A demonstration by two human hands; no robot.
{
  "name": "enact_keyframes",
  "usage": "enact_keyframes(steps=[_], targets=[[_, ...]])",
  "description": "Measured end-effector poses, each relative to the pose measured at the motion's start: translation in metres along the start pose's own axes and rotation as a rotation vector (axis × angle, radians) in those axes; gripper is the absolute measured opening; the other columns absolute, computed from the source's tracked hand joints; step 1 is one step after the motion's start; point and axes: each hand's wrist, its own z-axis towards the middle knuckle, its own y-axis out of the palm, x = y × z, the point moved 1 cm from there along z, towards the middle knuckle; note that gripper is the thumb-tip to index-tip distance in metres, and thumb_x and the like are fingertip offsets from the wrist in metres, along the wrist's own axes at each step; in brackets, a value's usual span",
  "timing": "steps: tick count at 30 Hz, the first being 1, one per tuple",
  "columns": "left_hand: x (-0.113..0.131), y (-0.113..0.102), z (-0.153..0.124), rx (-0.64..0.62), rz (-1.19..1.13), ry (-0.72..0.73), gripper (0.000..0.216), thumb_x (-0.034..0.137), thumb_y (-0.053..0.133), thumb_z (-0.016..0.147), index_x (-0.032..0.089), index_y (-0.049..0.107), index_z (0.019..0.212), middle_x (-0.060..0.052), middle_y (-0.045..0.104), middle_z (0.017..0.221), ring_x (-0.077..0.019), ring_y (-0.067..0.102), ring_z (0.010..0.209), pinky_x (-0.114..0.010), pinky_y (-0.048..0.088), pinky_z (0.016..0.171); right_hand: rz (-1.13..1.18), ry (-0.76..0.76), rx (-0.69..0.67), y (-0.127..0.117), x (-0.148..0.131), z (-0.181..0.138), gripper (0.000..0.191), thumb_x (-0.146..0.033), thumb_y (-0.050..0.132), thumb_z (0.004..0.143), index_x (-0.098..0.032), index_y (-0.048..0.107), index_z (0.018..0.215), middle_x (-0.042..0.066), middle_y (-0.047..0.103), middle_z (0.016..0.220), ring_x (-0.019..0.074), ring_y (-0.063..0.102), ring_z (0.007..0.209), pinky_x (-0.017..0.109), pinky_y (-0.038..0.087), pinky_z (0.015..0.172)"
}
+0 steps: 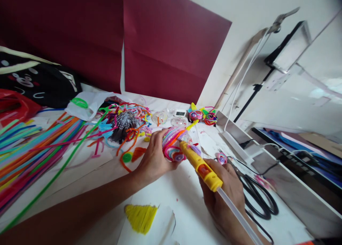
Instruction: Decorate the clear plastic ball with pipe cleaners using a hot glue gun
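Note:
My left hand (154, 156) is closed around a ball (172, 140) covered in coiled, many-coloured pipe cleaners, with a yellow strand sticking out at its upper right. In my right hand (227, 188) is a yellow hot glue gun (196, 159), a clear glue stick (237, 214) trailing from its rear. The gun's nozzle points at the ball's right side; whether it touches cannot be made out. A small coiled pipe-cleaner disc (221, 158) lies just beyond my right hand. On the paper in front sits a yellow fuzzy triangle (141, 216).
Black-handled scissors (256, 195) and a cable lie at right beside a low white ledge (240, 141). Bundled pipe cleaners (40, 149) cover the left, a tangled pile (128, 122) behind. Two finished-looking colourful balls (202, 116), clear plastic shells (159, 118) and a small digital display (180, 113) stand at the back.

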Motion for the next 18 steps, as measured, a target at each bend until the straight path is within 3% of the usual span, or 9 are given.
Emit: enact_keyframes(steps=[11,18], targets=[[0.0015,-0.0006,-0.0008,-0.006,-0.013,-0.007,0.086,0.029,0.080,0.060,0.022,0.035,0.133,-0.013,0.051,0.129,-0.0333,0.052,0.125,-0.048,0.049,0.105,-0.014,-0.071,0.035,0.0016,0.0017,0.0003,0.032,-0.009,0.055,0.089,-0.012,0.049,0.121,0.010,0.067,0.096,0.0192,0.057,0.073,0.035,0.042,0.065],[0.0021,-0.0007,-0.0005,0.000,-0.015,0.003,0.085,0.032,0.080,0.062,0.020,0.035,0.133,-0.015,0.051,0.130,-0.0332,0.052,0.124,-0.049,0.049,0.104,-0.025,-0.040,0.016,-0.0001,0.0015,0.0002,0.029,-0.008,0.055,0.090,-0.011,0.051,0.118,0.010,0.067,0.096,0.0183,0.056,0.074,0.034,0.041,0.067]])
